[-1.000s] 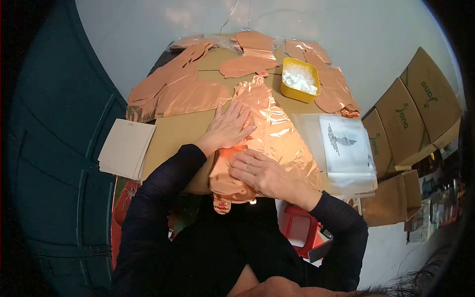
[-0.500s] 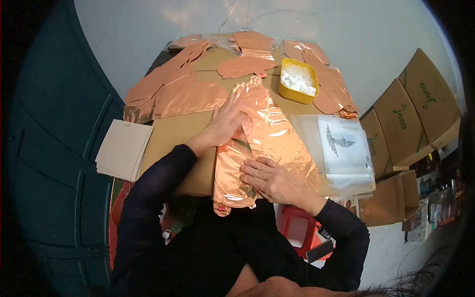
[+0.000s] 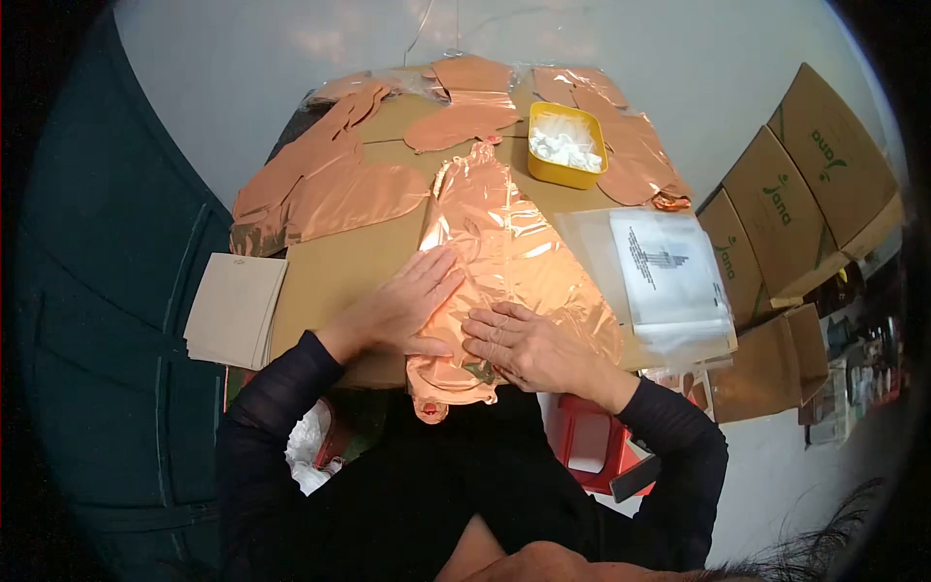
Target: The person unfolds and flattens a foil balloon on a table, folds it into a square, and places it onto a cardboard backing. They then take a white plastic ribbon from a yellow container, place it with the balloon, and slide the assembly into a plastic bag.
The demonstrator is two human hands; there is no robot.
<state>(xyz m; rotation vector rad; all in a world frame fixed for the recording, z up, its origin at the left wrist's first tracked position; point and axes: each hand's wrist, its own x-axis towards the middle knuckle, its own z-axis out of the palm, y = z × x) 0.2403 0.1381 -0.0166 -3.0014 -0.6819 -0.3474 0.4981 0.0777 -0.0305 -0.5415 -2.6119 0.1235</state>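
A shiny copper-coloured foil balloon (image 3: 485, 218) lies flat and partly folded at the table's near edge, one end hanging slightly over it. My left hand (image 3: 402, 306) rests flat on its left side, fingers stretched out and pointing away from me. Beside it, my right hand (image 3: 529, 347) lies with extended fingers on the lower part of the foil. Both palms are hidden. Neither hand grips anything that I can see.
More flat foil balloons (image 3: 359, 199) lie left, at the back and right. A yellow tub (image 3: 567, 177) holds white pieces. Clear plastic bags (image 3: 669, 272) lie right, a stack of cards (image 3: 233, 306) left. Cardboard boxes (image 3: 776, 199) stand at right.
My left hand has slid toward me over the foil, from the upper left side to near my right hand. The right hand stays almost in place. The view has shifted slightly.
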